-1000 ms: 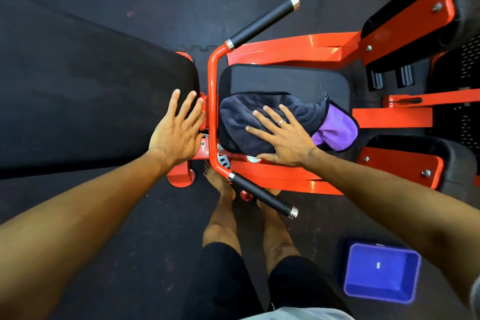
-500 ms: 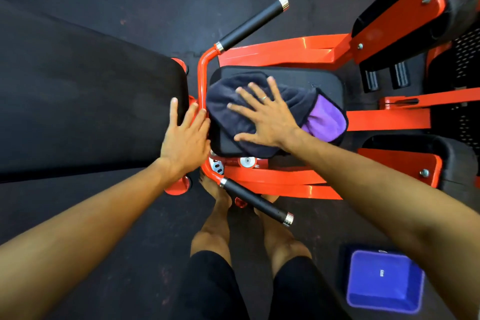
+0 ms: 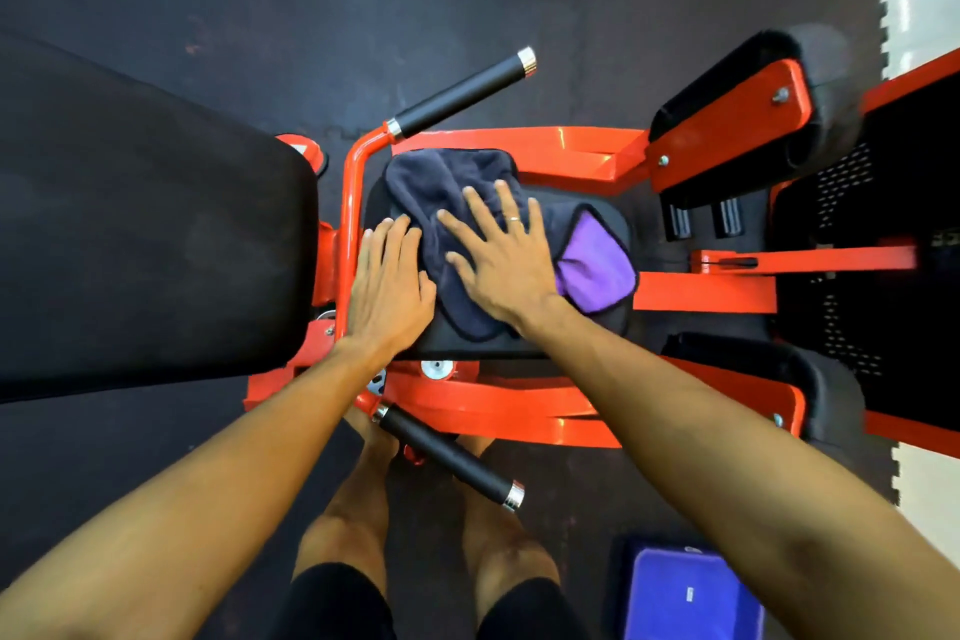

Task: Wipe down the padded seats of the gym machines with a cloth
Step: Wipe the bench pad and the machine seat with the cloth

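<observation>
Cloth: the dark grey microfibre cloth with a purple inner side (image 3: 457, 203) lies bunched in the centre of the frame, on the small black padded seat (image 3: 602, 200) of the orange steel machine frame (image 3: 519, 411).
Right hand: your right hand (image 3: 506, 265) lies flat on the cloth with fingers straight and spread; it presses and does not grip.
Left hand: your left hand (image 3: 389, 286) is also flat, fingers straight and together, on the left part of the seat, at the edge of the cloth.
Done so far: I judge the wiping of this seat is in progress; no wet trace shows, so I cannot tell how much is covered.
Left to do: the right strip of the seat and probably the wide black back pad (image 3: 156, 234) at the left of the frame.
Also left: the black padded roller (image 3: 737, 62) at upper right; other machines are not in view.
</observation>
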Demonstrator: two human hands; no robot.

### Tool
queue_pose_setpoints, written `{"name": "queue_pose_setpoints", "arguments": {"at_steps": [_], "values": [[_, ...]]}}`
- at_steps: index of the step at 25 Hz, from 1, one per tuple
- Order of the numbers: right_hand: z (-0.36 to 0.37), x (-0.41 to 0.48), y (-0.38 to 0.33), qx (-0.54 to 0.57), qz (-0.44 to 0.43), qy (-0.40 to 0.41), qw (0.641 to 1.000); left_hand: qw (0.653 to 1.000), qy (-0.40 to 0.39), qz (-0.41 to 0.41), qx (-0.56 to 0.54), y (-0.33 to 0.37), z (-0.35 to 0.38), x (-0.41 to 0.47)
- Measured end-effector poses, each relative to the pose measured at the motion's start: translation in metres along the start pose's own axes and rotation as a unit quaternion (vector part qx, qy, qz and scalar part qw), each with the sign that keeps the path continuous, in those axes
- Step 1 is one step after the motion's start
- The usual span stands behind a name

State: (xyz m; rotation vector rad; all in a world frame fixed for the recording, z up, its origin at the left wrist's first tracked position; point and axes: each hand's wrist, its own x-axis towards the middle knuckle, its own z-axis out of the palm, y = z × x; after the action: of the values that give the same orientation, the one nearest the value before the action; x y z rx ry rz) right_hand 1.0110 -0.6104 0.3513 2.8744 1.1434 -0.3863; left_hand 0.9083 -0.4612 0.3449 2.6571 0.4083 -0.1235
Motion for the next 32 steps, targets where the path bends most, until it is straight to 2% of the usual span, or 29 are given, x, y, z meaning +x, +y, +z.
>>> {"name": "queue_pose_setpoints", "arguments": {"at_steps": [2,7,10,13,17,21,27,30,32], "values": [[-0.006,0.026,0.009,0.007,0.009,-0.017,1.000,1.000,0.001,-0.007,-0.009,0.006,0.001,0.022],[-0.007,-0.003,0.046,0.014,0.220,0.043,0.974,1.000,0.001,-0.008,-0.017,0.027,0.010,0.058],[-0.010,-0.023,0.063,0.021,0.282,0.051,0.958,1.000,0.022,-0.001,0.013,0.028,0.021,0.059],[-0.016,0.006,0.052,0.012,0.288,0.044,0.957,0.998,0.038,0.005,0.051,0.027,0.028,0.060],[-0.026,0.071,0.010,0.032,0.194,0.003,0.981,0.997,0.060,0.007,0.055,0.024,0.033,0.058],[-0.041,0.084,0.037,0.052,0.150,-0.057,0.986,0.997,0.062,0.002,0.052,0.026,0.032,0.062],[-0.037,0.041,0.099,0.022,0.277,-0.019,0.960,0.997,0.054,-0.006,0.049,0.028,0.026,0.061],[-0.031,0.052,0.074,0.021,0.306,0.015,0.952,0.998,0.046,-0.010,0.049,0.032,0.028,0.061],[-0.028,0.069,0.038,0.042,0.273,0.032,0.961,0.998,0.043,-0.010,0.053,0.032,0.029,0.062]]}}
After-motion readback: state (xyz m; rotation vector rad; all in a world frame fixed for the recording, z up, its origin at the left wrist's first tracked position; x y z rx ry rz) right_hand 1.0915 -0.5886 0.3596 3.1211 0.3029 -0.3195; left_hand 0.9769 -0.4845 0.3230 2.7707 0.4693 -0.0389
